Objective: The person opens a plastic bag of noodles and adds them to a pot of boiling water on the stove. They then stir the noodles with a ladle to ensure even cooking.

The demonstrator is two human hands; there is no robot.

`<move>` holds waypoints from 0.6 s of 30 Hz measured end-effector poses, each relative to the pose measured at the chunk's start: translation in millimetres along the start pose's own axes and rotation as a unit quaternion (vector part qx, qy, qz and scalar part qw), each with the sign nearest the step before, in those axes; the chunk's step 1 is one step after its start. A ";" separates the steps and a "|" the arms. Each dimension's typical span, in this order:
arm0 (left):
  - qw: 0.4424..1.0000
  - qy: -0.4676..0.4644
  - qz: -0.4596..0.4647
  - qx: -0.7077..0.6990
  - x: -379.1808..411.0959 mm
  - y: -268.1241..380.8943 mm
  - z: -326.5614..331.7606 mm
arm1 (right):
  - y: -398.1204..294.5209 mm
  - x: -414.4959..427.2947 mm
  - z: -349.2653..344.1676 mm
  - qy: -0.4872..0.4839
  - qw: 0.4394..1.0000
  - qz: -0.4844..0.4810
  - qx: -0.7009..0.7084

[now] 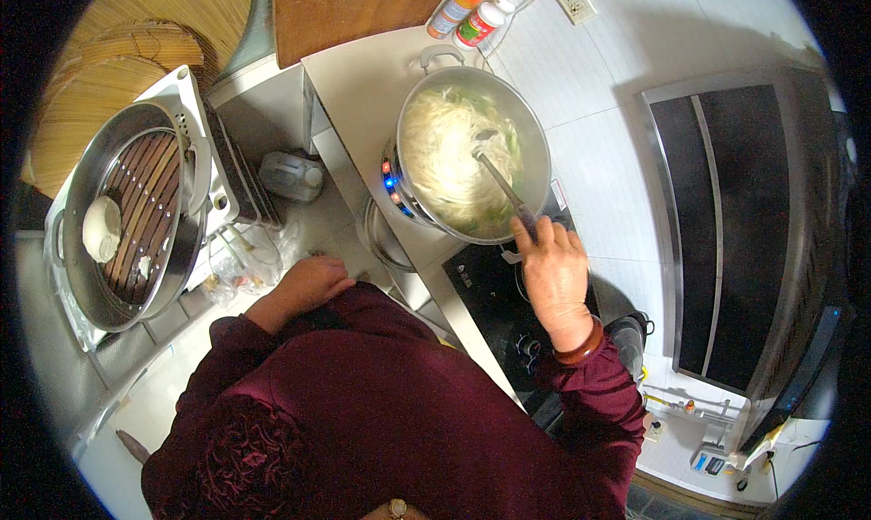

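Note:
My right hand (556, 268) grips the dark handle of a ladle or spoon (500, 180). Its head, partly sunk, is among pale noodles (442, 152) and some green leaves in cloudy liquid. They fill a wide metal pot (541, 145) with loop handles, which stands on a round cooker with lit red and blue indicators (391, 183). My left hand (316, 282) rests against the front of my dark red top, fingers curled and their undersides hidden; whether it holds anything cannot be seen.
On the left, a large steamer pan (75, 275) with a slatted rack holds a white bun-like piece (102, 229) on a gas stove (218, 152). Woven lids (102, 105) lean behind. A black cooktop (483, 302) adjoins the pot; bottles (480, 24) stand by the wall.

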State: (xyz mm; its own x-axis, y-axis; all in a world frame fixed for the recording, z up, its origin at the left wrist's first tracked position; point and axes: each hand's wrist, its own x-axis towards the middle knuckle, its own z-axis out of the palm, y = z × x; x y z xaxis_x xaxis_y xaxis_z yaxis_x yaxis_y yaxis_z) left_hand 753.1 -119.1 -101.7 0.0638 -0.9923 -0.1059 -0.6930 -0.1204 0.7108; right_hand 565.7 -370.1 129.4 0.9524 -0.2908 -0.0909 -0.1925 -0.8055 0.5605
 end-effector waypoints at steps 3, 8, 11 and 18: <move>1.000 0.010 -0.004 -0.003 -2.4 1.7 0.5 | -11.0 -3.2 16.8 0.003 1.000 0.025 -0.018; 1.000 0.006 -0.011 -0.017 -2.2 2.6 1.5 | -27.6 -13.5 64.9 -0.128 0.986 0.104 0.011; 1.000 -0.001 -0.003 -0.009 -3.6 1.5 3.4 | -59.5 -7.7 65.6 -0.113 0.991 0.076 -0.011; 1.000 -0.011 -0.006 -0.016 1.7 1.1 9.4 | -47.4 0.2 24.1 -0.108 0.990 0.067 0.063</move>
State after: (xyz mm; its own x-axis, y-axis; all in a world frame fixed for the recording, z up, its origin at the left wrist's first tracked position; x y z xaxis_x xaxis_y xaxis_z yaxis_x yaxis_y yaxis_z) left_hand 745.8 -120.6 -107.7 0.0556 -0.9900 -0.1300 -0.6697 -0.1335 0.7306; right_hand 569.2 -344.4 83.0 0.8467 -0.4913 -0.2040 -0.3543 -0.8069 0.4726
